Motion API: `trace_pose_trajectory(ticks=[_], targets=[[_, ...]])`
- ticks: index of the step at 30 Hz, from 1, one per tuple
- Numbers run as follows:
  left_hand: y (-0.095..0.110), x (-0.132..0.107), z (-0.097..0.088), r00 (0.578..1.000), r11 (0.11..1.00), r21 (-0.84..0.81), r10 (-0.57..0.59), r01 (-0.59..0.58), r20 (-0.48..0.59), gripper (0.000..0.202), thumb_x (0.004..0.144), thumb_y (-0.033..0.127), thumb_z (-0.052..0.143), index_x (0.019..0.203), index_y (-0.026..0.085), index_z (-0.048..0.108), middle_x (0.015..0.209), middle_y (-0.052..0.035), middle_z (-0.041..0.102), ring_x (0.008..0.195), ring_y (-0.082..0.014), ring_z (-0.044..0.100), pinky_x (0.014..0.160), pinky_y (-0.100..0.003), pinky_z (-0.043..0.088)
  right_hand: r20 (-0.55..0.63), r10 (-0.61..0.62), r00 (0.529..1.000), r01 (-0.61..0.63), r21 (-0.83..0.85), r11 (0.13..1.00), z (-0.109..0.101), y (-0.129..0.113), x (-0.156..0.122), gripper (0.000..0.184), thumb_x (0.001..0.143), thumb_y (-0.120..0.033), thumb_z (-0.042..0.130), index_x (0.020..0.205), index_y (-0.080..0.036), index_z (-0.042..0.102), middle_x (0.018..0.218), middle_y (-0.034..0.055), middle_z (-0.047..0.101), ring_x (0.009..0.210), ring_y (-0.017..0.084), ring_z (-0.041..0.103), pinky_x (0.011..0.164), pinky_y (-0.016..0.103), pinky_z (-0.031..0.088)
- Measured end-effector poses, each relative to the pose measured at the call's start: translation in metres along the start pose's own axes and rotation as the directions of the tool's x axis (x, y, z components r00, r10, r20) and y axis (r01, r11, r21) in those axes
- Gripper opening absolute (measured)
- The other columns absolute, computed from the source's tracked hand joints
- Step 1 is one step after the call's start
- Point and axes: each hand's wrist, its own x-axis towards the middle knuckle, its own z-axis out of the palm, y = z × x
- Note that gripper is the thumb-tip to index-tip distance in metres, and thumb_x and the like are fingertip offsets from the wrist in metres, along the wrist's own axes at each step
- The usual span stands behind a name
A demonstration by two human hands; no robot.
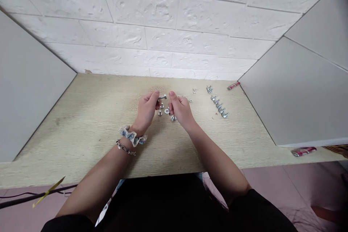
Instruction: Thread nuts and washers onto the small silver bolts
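Observation:
My left hand (pixel 147 108) pinches a small silver bolt (pixel 162 97) between thumb and fingers, just above the light wooden table (pixel 89 127). My right hand (pixel 179 108) is closed beside it, with its fingertips at the bolt's other end; what it holds, if anything, I cannot make out. Under and between the hands lie loose bolts and a washer (pixel 166 111). A scrunchie and a chain bracelet sit on my left wrist.
A row of several assembled bolts (pixel 219 106) lies to the right of the hands, with a few more bolts (pixel 209 88) behind. A red pen-like object (pixel 233 86) rests by the right grey panel (pixel 296 94). White brick wall behind; a grey panel on the left.

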Motion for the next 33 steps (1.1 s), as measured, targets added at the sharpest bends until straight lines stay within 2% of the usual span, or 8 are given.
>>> trace_pose_trajectory(ticks=[4, 13, 21, 27, 30, 33], targets=[[-0.002, -0.001, -0.001, 0.999, 0.995, 0.098, 0.030, -0.032, 0.020, 0.036, 0.080, 0.036, 0.053, 0.051, 0.017, 0.044, 0.047, 0.0028, 0.044, 0.044, -0.0068, 0.038, 0.044, -0.020, 0.031, 0.068, 0.046, 0.997, -0.046, -0.005, 0.999, 0.001, -0.003, -0.001, 0.063, 0.079, -0.071, 0.037, 0.047, -0.017, 0.047, 0.037, -0.0034, 0.040, 0.037, 0.007, 0.039, 0.043, 0.021, 0.032], [0.006, -0.005, 0.003, 0.993, 0.958, 0.263, 0.099, -0.113, 0.065, 0.039, 0.081, 0.031, 0.049, 0.046, 0.016, 0.043, 0.044, 0.0028, 0.042, 0.044, -0.0070, 0.037, 0.045, -0.020, 0.030, 0.035, 0.043, 0.998, -0.043, 0.019, 0.999, -0.001, 0.006, 0.005, 0.061, 0.074, -0.073, 0.042, 0.048, -0.019, 0.039, 0.039, -0.0053, 0.036, 0.038, 0.006, 0.038, 0.042, 0.021, 0.032], [0.008, -0.006, 0.000, 0.980, 0.931, 0.306, 0.184, -0.200, 0.082, 0.037, 0.079, 0.026, 0.053, 0.045, 0.016, 0.043, 0.044, 0.0027, 0.043, 0.045, -0.0071, 0.038, 0.047, -0.020, 0.030, 0.052, 0.019, 0.998, -0.019, -0.004, 1.000, -0.004, 0.004, 0.008, 0.053, 0.074, -0.069, 0.049, 0.059, -0.019, 0.045, 0.048, -0.0047, 0.043, 0.044, 0.008, 0.043, 0.044, 0.021, 0.034], [0.006, -0.003, -0.001, 0.989, 0.962, 0.230, 0.140, -0.145, 0.038, 0.038, 0.081, 0.030, 0.049, 0.046, 0.016, 0.043, 0.044, 0.0029, 0.042, 0.044, -0.0070, 0.037, 0.045, -0.020, 0.029, 0.076, -0.055, 0.996, 0.052, 0.047, 0.998, -0.004, 0.000, 0.006, 0.038, 0.076, -0.057, 0.056, 0.074, -0.019, 0.054, 0.058, -0.0048, 0.052, 0.051, 0.007, 0.047, 0.051, 0.021, 0.040], [0.005, 0.000, -0.002, 0.995, 0.979, 0.178, 0.102, -0.101, 0.008, 0.037, 0.081, 0.031, 0.050, 0.047, 0.016, 0.043, 0.044, 0.0031, 0.041, 0.044, -0.0068, 0.036, 0.045, -0.020, 0.029, 0.073, -0.087, 0.994, 0.081, 0.079, 0.994, -0.003, -0.001, 0.006, 0.026, 0.076, -0.044, 0.060, 0.084, -0.019, 0.058, 0.069, -0.0034, 0.057, 0.055, 0.007, 0.050, 0.054, 0.022, 0.043], [0.003, 0.002, -0.003, 0.997, 0.991, 0.110, 0.071, -0.070, -0.003, 0.035, 0.080, 0.032, 0.051, 0.049, 0.016, 0.044, 0.045, 0.0031, 0.042, 0.044, -0.0069, 0.038, 0.045, -0.020, 0.031, 0.063, -0.127, 0.990, 0.124, 0.042, 0.991, -0.003, -0.003, 0.004, 0.020, 0.074, -0.032, 0.062, 0.091, -0.022, 0.061, 0.078, -0.0023, 0.061, 0.058, 0.007, 0.052, 0.055, 0.023, 0.044]])
